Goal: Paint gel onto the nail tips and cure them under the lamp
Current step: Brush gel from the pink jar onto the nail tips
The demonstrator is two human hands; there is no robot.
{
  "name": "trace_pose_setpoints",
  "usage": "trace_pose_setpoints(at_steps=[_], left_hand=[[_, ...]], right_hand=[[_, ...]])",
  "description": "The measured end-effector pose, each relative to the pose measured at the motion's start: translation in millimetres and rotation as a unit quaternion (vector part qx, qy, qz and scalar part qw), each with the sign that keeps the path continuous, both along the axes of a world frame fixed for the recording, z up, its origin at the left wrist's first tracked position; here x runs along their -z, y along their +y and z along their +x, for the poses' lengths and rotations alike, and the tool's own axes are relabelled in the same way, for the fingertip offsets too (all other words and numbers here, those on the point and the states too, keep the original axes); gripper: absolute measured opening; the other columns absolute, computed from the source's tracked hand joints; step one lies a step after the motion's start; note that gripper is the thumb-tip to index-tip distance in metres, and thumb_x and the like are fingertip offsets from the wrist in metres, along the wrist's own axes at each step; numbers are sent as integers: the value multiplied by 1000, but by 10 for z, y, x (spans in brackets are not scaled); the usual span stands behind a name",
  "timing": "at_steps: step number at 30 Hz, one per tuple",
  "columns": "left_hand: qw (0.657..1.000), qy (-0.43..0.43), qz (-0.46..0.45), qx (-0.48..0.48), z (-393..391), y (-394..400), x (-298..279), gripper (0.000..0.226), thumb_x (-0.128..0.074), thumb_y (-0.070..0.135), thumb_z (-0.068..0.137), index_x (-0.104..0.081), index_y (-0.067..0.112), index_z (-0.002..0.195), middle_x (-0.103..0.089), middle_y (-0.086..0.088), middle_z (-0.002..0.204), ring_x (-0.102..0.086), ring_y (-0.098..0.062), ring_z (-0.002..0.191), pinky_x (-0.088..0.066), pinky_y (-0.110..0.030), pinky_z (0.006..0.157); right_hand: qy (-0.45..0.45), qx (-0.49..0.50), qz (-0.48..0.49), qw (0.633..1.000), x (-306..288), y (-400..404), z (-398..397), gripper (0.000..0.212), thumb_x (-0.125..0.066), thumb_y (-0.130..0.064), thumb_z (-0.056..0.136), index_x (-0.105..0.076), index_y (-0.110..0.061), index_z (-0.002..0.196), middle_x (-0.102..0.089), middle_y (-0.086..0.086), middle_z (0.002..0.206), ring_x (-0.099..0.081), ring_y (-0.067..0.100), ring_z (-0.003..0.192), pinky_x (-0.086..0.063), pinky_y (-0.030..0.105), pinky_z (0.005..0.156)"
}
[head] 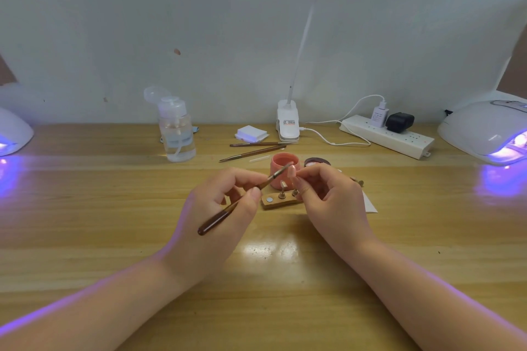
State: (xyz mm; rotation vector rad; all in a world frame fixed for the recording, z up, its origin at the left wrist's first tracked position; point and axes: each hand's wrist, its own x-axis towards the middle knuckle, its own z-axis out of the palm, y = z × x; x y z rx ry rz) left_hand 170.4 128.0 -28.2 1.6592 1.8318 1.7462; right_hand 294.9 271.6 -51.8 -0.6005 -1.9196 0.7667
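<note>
My left hand (pixel 219 208) grips a dark brown gel brush (pixel 228 211), its bristle end touching a pinkish nail tip (pixel 292 171). My right hand (pixel 328 194) pinches that nail tip's small stand between thumb and forefinger, just above a wooden holder (pixel 278 202) that carries another nail tip (pixel 283 186) on a peg. Behind them stands a pink gel pot (pixel 281 164) with an open dark jar (pixel 316 163) beside it. A white curing lamp (pixel 484 134) glows purple at the far right, and a second curing lamp (pixel 14 134) glows at the far left.
A clear pump bottle (pixel 177 134) stands at the back left. Two spare brushes (pixel 253 151), a stack of white pads (pixel 251 134), a clip-on desk lamp base (pixel 288 122) and a power strip (pixel 387 135) with plugs line the back of the wooden table (pixel 114 222).
</note>
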Motion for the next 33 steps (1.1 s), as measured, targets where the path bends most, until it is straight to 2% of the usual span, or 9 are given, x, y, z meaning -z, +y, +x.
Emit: trace_pose_setpoints(at_steps=[4, 10, 14, 19, 22, 25, 27, 30, 33], left_hand=[[1000, 12, 8, 17, -3, -22, -4, 18, -53, 33, 79, -68, 28, 88, -66, 2, 79, -57, -8, 71, -43, -12, 68], [1000, 26, -8, 8, 19, -18, -1, 24, -49, 41, 80, -68, 32, 91, -71, 6, 81, -62, -9, 77, -42, -13, 71], [1000, 23, 16, 11, 12, -26, -6, 23, -49, 37, 80, -68, 28, 91, -70, 7, 81, -60, -7, 74, -41, -9, 70], [999, 36, -1, 24, 17, -33, -28, 22, -51, 37, 78, -70, 27, 84, -71, 8, 76, -61, -6, 72, -41, -17, 74], [998, -47, 30, -1, -12, 21, -128, 14, -57, 26, 80, -71, 28, 82, -71, 7, 75, -60, -9, 69, -44, -12, 64], [993, -104, 37, -40, -60, 159, -306, 16, -55, 24, 79, -69, 26, 84, -71, 9, 71, -55, 3, 59, -43, -10, 58], [994, -92, -11, -64, -112, 304, -424, 11, -57, 26, 81, -67, 28, 86, -71, 13, 70, -52, 5, 54, -44, -11, 55], [986, -40, -140, -87, -199, 585, -563, 13, -57, 23, 85, -69, 22, 79, -72, 13, 67, -52, -5, 60, -49, -30, 64], [973, -23, -214, -88, -230, 865, -653, 20, -57, 19, 79, -71, 9, 69, -71, -4, 65, -50, -18, 67, -46, -41, 65]], right_hand=[[1, 0, -4, 1000, 3, -1, -5, 12, -70, -11, 86, -68, -23, 86, -67, -15, 72, -65, 11, 67, -54, 41, 66], [7, -2, -1, 1000, 8, -1, -11, 20, -70, -9, 85, -66, -29, 84, -66, -20, 73, -65, 10, 66, -54, 39, 65], [12, -7, -18, 1000, 4, 9, -13, 13, -70, -12, 85, -68, -24, 85, -67, -21, 71, -66, 9, 67, -54, 37, 66], [17, -13, -42, 999, 2, 16, -12, 6, -70, -13, 87, -69, -19, 87, -69, -8, 74, -67, 14, 69, -55, 41, 69], [32, -17, -75, 997, -8, 31, -7, 8, -70, -14, 87, -67, -22, 86, -70, -4, 73, -68, 17, 68, -55, 43, 70], [39, -19, -90, 995, -13, 28, -4, 11, -70, -14, 87, -67, -24, 85, -70, -2, 74, -68, 18, 69, -55, 44, 71], [39, -22, -91, 995, -6, 26, -9, 10, -69, -13, 87, -67, -22, 86, -70, -1, 75, -68, 20, 70, -55, 46, 71], [35, -25, -85, 995, -3, 23, -26, 9, -70, -12, 87, -68, -21, 87, -70, -2, 76, -68, 21, 70, -55, 46, 71], [38, -24, -89, 995, 0, 25, -32, 8, -70, -12, 86, -68, -20, 87, -70, -3, 76, -68, 21, 70, -55, 48, 71]])
